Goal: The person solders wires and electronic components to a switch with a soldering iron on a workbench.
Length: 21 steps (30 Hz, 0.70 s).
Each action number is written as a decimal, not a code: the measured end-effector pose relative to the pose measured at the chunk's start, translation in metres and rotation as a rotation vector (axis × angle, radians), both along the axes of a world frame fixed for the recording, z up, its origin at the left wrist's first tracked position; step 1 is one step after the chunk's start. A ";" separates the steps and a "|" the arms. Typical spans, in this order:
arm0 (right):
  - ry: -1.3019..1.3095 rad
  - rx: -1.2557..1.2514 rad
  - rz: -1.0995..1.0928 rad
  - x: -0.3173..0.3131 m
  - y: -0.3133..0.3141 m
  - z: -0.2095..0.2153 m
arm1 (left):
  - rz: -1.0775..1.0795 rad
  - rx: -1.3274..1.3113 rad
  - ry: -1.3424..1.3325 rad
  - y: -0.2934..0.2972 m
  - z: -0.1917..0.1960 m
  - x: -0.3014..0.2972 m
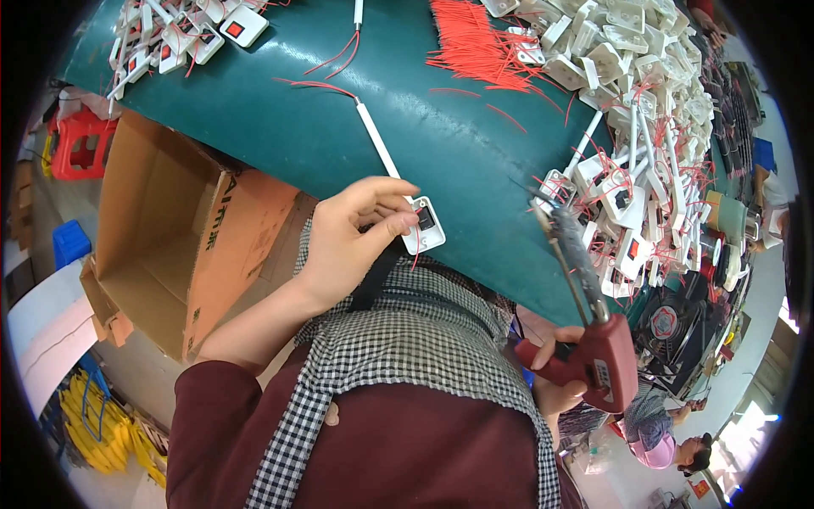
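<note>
Near the table's front edge lies a white plastic housing [433, 241] with a black switch part [425, 217] inside. A white tube [377, 141] runs from it toward the back left, with red wires at its far end. My left hand [343, 237] is closed at the housing, thumb and fingertips pinching a short red wire [416, 247] over its open side. Some fingertips are hidden behind the hand. To the right, my right hand [557, 373] grips a dark red soldering gun [606, 365] by its handle. Its tip points up and away, apart from the housing.
Loose red wires [475, 42] lie at the back. White housings [632, 187] heap up on the right; finished-looking switch units [174, 42] lie back left. An open cardboard box [148, 212] stands left, below the green table [280, 136]. Another person [657, 445] is at lower right.
</note>
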State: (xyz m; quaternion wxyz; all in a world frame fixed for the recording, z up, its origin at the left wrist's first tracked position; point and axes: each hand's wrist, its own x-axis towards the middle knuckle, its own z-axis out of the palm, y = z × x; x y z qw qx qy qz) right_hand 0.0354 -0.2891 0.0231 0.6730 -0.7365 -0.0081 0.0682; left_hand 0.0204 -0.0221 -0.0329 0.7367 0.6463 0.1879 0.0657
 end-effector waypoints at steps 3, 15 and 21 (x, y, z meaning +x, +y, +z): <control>0.278 -0.195 0.172 0.001 -0.013 0.008 | 0.019 0.017 -0.049 0.001 -0.009 -0.002; 0.261 -0.253 0.389 0.009 -0.007 0.006 | -0.089 0.476 -0.044 0.002 0.010 0.003; 0.175 -0.309 0.478 0.011 -0.012 0.003 | -0.112 0.453 -0.060 0.008 0.006 0.005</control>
